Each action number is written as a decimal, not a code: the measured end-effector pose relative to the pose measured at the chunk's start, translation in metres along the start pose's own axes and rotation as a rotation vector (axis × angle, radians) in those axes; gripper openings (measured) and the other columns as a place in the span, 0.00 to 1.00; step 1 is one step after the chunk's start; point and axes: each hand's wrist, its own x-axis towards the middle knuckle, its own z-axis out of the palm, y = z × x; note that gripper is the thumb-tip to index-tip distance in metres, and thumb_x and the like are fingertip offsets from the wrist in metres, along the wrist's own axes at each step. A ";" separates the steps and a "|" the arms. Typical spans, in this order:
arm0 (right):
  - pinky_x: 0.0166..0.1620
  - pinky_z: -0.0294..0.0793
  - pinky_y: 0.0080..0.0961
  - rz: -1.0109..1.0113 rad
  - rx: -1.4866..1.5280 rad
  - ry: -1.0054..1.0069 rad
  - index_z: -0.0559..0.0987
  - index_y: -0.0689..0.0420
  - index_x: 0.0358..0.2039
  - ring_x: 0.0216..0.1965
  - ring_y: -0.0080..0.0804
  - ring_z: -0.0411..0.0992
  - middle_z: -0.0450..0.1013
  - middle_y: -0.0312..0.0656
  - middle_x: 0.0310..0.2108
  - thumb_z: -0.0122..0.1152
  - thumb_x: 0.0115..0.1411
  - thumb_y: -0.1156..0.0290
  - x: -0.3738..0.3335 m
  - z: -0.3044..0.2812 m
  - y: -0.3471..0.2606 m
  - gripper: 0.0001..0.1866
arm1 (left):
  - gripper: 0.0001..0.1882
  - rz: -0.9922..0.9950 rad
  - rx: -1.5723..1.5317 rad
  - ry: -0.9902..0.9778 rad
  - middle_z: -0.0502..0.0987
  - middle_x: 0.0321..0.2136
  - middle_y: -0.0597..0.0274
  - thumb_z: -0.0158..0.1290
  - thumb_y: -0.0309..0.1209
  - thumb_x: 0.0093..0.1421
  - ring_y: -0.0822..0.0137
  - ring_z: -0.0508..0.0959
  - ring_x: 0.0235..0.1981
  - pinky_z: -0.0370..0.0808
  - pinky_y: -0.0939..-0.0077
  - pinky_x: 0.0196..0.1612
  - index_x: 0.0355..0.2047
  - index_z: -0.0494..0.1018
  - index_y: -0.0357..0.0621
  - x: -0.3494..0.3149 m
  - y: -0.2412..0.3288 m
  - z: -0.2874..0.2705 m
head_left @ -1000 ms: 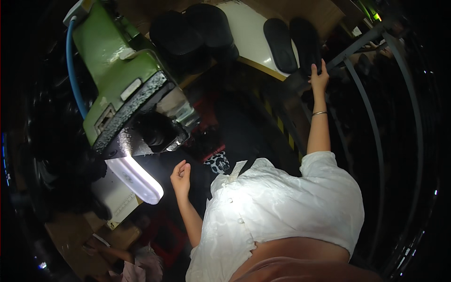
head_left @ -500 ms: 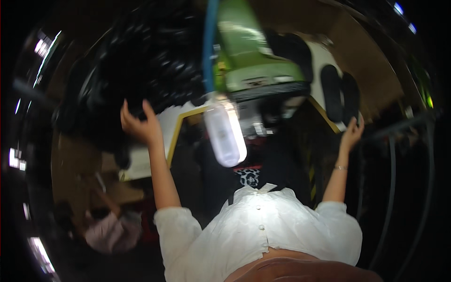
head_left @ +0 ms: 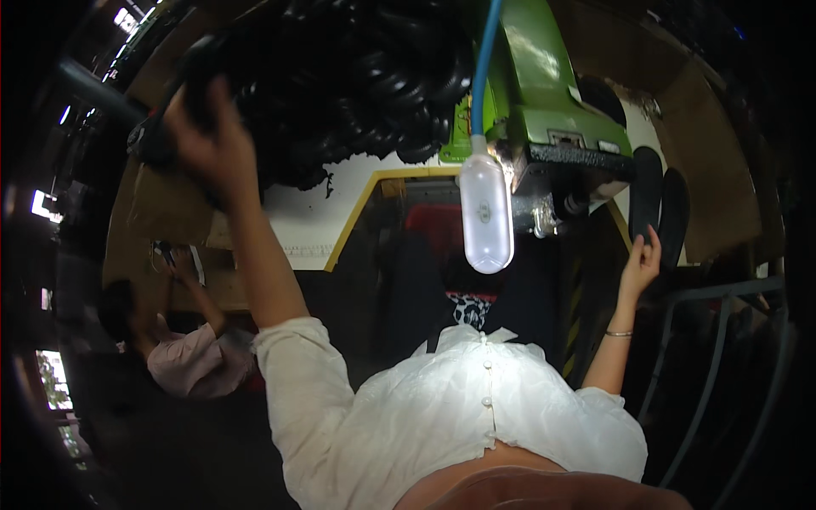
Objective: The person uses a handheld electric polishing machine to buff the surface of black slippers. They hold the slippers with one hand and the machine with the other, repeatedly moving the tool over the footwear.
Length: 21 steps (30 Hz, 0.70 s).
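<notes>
Lengthwise, two black soles (head_left: pixel 646 191) run forward; both hands (head_left: pixel 640 269) half-spread, any hold unclear.

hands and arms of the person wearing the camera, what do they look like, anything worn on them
Loose white sleeves end around the elbows, leaving both forearms uncovered. The right hand is gloveless, with a thin silvery bracelet at its wrist. The left hand is blurred; no bracelet shows there.

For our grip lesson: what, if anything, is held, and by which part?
Cannot tell: the right hand is at the near end of a black sole, the left hand blurred.
</notes>
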 end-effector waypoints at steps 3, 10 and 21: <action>0.27 0.63 0.12 -0.061 -0.005 -0.140 0.69 0.61 0.18 0.22 0.15 0.62 0.72 0.46 0.45 0.56 0.56 0.76 -0.040 0.034 -0.004 0.11 | 0.24 0.026 0.372 0.188 0.67 0.48 0.46 0.49 0.35 0.59 0.56 0.73 0.44 0.74 0.63 0.47 0.49 0.62 0.28 -0.074 0.051 -0.062; 0.54 0.63 0.37 -0.599 -0.017 -0.603 0.70 0.54 0.50 0.54 0.50 0.61 0.62 0.49 0.53 0.67 0.42 0.68 -0.135 0.084 -0.070 0.32 | 0.15 -1.409 -0.773 0.043 0.75 0.35 0.59 0.54 0.21 0.53 0.63 0.75 0.35 0.75 0.70 0.38 0.42 0.71 0.36 -0.219 0.105 -0.059; 0.45 0.70 0.23 0.292 0.265 -1.424 0.76 0.57 0.42 0.42 0.27 0.71 0.74 0.39 0.39 0.65 0.50 0.68 -0.160 0.073 -0.001 0.18 | 0.29 -1.157 -0.970 -1.078 0.75 0.38 0.58 0.66 0.29 0.43 0.70 0.75 0.39 0.70 0.74 0.45 0.45 0.68 0.38 -0.293 0.136 0.011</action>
